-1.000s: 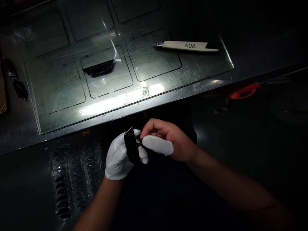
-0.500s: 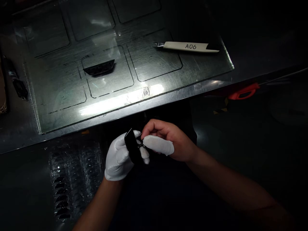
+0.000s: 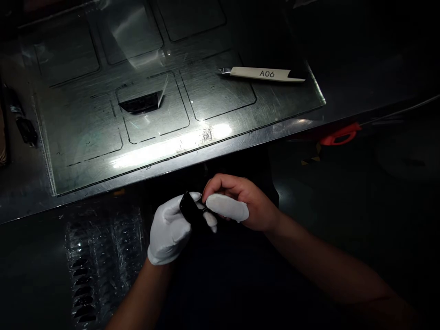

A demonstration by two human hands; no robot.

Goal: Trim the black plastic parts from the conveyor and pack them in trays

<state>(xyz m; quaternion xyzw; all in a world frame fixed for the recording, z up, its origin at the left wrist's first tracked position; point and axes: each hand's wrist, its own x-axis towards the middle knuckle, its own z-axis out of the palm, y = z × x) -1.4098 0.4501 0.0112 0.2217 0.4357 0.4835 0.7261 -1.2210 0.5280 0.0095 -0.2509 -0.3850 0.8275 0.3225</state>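
My left hand, in a white glove, is closed around a glossy black plastic part in front of the table edge. The part is held tilted, its smooth face towards the left. My right hand is bare but for a white cover on the thumb, and pinches close to the part's right side. A thin dark stem runs from the part to this pinch; what the fingertips hold is hidden. A similar black part lies on the table's clear sheet, near a knife with a pale handle marked A06.
The metal table carries a clear sheet over dark outlines. A dark pen-like tool lies at left. Below it, a clear tray holds several black parts. A red handle sits beyond the table's right edge.
The black part in my left hand has turned slightly, its top edge tipping lower. My right hand keeps its pinch beside it. The view has shifted a little.
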